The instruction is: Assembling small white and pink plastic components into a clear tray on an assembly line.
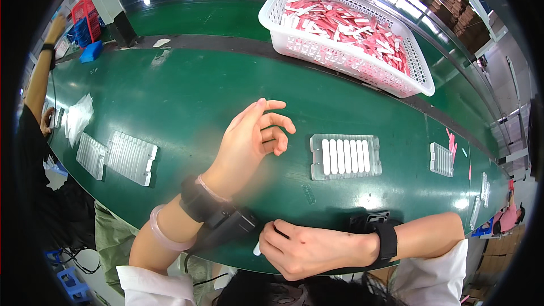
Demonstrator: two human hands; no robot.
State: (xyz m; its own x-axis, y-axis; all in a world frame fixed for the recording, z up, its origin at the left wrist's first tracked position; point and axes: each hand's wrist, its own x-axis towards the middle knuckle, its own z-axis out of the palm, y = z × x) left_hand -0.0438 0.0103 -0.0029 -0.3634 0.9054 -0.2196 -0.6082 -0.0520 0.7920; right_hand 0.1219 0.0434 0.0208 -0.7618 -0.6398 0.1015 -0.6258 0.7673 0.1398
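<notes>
My left hand [247, 133] is raised over the green table, its fingers loosely bent and apart, with nothing in them. Near the front edge, my right hand [297, 249] is closed, knuckles up. A small white strip [256, 249] pokes out from its fingers; the rest is hidden by the hand. Beyond and to the right of both hands lies a clear plastic tray [374, 156] with several white rounded strips [341, 157] side by side in its slots. Neither hand touches this tray.
A white perforated basket [351, 68] full of pink and white pieces [345, 25] stands at the back. Ribbed clear trays [131, 157] lie left, beside a plastic bag [79, 118]. Another tray [441, 160] sits far right, by pink strips [451, 141]. A co-worker's arm [38, 79] is at left.
</notes>
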